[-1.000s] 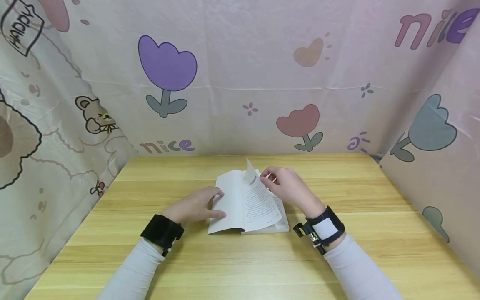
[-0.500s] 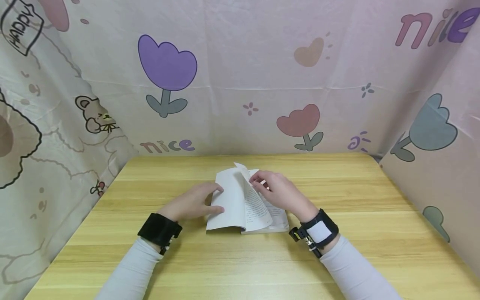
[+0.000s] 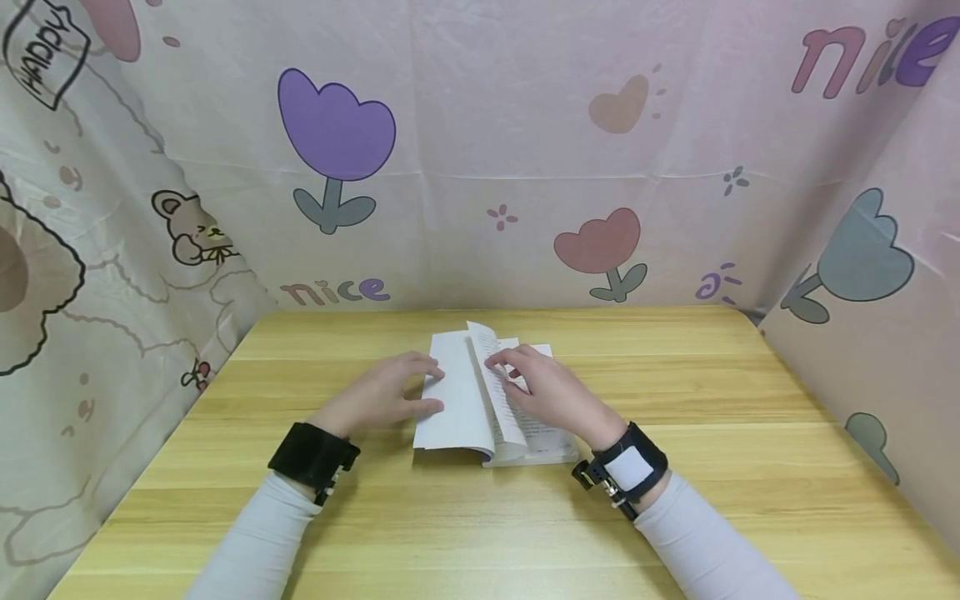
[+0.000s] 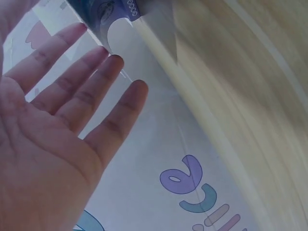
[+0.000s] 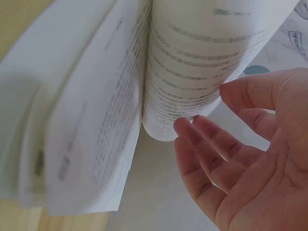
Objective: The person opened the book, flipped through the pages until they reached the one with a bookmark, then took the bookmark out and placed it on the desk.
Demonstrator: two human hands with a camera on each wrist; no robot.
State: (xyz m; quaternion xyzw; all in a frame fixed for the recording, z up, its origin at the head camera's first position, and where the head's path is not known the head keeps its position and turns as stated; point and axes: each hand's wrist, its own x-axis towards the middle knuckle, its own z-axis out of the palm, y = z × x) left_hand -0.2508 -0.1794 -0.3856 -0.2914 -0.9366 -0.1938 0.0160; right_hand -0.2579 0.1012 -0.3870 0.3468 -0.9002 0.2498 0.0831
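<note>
An open paperback book (image 3: 457, 392) lies on the wooden table, its left part slightly raised. One printed page (image 3: 498, 392) stands up from the spine, bowed over leftward. My left hand (image 3: 386, 392) is at the book's left edge, thumb and fingers spread, fingertips touching it. In the left wrist view those fingers are straight, near a blue-purple cover corner (image 4: 108, 12). My right hand (image 3: 551, 387) touches the standing page with loosely bent fingers. The right wrist view shows its fingertips at the curved page's edge, with a gap between thumb and fingers.
The light wooden table (image 3: 480, 533) runs back to a printed cloth (image 3: 465, 108) with flowers and lettering. More cloth hangs at both sides. Both wrists wear black straps, the left strap (image 3: 313, 457) and the right strap (image 3: 633, 467).
My right hand has moved left, carrying the page from the right side to nearly upright at the spine. More of the right-hand page shows. My left hand has shifted slightly left and away.
</note>
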